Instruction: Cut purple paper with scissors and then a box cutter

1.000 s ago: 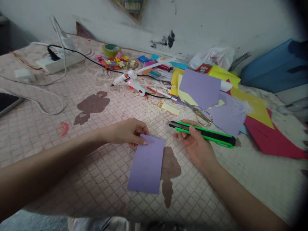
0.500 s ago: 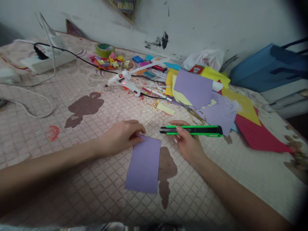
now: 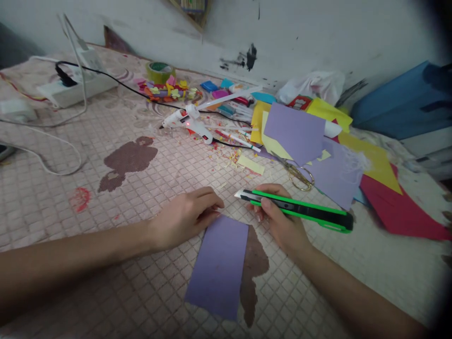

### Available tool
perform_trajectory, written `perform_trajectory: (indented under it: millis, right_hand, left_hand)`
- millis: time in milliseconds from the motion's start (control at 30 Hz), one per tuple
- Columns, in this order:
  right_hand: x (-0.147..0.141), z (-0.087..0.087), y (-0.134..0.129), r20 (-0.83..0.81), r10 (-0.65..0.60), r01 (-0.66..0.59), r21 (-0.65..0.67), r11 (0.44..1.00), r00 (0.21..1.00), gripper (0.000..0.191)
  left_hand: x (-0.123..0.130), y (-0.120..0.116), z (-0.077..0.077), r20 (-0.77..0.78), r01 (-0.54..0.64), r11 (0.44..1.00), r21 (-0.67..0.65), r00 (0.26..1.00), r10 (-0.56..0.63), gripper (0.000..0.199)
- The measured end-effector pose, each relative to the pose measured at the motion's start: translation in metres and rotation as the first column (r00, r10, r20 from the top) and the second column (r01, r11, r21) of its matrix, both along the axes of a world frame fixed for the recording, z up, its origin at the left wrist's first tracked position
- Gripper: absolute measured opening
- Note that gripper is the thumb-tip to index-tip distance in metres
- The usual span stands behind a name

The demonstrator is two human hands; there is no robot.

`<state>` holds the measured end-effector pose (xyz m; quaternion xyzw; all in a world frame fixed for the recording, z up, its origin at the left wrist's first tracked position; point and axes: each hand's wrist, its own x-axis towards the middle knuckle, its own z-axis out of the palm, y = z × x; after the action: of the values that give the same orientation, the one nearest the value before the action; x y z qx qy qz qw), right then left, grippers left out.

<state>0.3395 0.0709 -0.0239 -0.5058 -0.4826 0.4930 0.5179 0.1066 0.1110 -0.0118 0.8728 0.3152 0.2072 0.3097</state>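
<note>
The left hand [image 3: 190, 214] bends in, fingertips pinched on the top corner of the purple paper [image 3: 219, 268] on the desk [image 3: 151, 287]. The right hand [image 3: 284, 226] curls round a green cutter [image 3: 307, 210]. A white bag [image 3: 314, 84] slumps behind, contents hidden.

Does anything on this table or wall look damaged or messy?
Yes. Ragged brown patches break up the gridded tablecloth, one bordering the purple paper by the left hand; stains or wear, I can't tell. Black smudges mar the pale wall. Paper scraps lie strewn by the glue gun.
</note>
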Motion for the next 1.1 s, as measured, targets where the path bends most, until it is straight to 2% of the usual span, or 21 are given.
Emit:
perform_trajectory:
  millis: [100,233,400,500,567,667,867,1000,1033,1100]
  right_hand:
    - [0.000,0.003,0.001,-0.085,0.032,-0.036,-0.050,0.998,0.996,0.021]
    - [0.003,0.006,0.007,-0.243,0.011,-0.028,-0.070,0.997,0.970,0.020]
    - [0.009,0.006,0.015,-0.341,-0.019,-0.009,-0.080,0.997,0.940,0.018]
    - [0.010,0.004,0.018,-0.366,-0.015,-0.015,-0.079,0.997,0.930,0.019]
    - [0.010,0.004,0.019,-0.381,-0.010,-0.020,-0.076,0.997,0.925,0.020]
    - [0.009,0.005,0.021,-0.411,-0.004,-0.029,-0.073,0.997,0.912,0.020]
    - [0.010,0.006,0.022,-0.426,0.004,-0.045,-0.086,0.995,0.905,0.023]
    - [0.011,0.006,0.020,-0.405,0.024,-0.062,-0.082,0.995,0.914,0.024]
    - [0.011,0.005,0.020,-0.397,0.036,-0.074,-0.080,0.994,0.917,0.024]
    - [0.012,0.004,0.019,-0.389,0.056,-0.093,-0.078,0.993,0.919,0.023]
  left_hand:
    - [-0.001,0.001,-0.001,0.024,0.007,1.000,0.000,1.000,-0.007,0.014]
    - [0.000,0.012,-0.001,0.010,0.036,0.998,0.048,0.999,-0.036,0.012]
    - [0.014,0.039,0.007,-0.225,-0.113,0.984,0.141,0.964,0.143,0.030]
    - [0.025,0.045,0.014,-0.399,-0.063,0.972,0.225,0.904,0.151,0.018]
    - [0.031,0.048,0.017,-0.438,-0.011,0.966,0.260,0.890,0.128,0.010]
    - [0.036,0.062,0.018,-0.350,0.004,0.964,0.266,0.932,0.092,0.011]
    - [0.042,0.108,0.023,-0.164,-0.106,0.952,0.287,0.974,0.158,0.016]
    - [0.034,0.104,0.025,-0.048,-0.090,0.938,0.333,0.993,0.112,0.015]
    - [0.032,0.099,0.024,-0.049,-0.068,0.944,0.323,0.995,0.088,0.013]
    - [0.027,0.088,0.021,-0.093,-0.018,0.976,0.215,0.995,0.039,0.009]
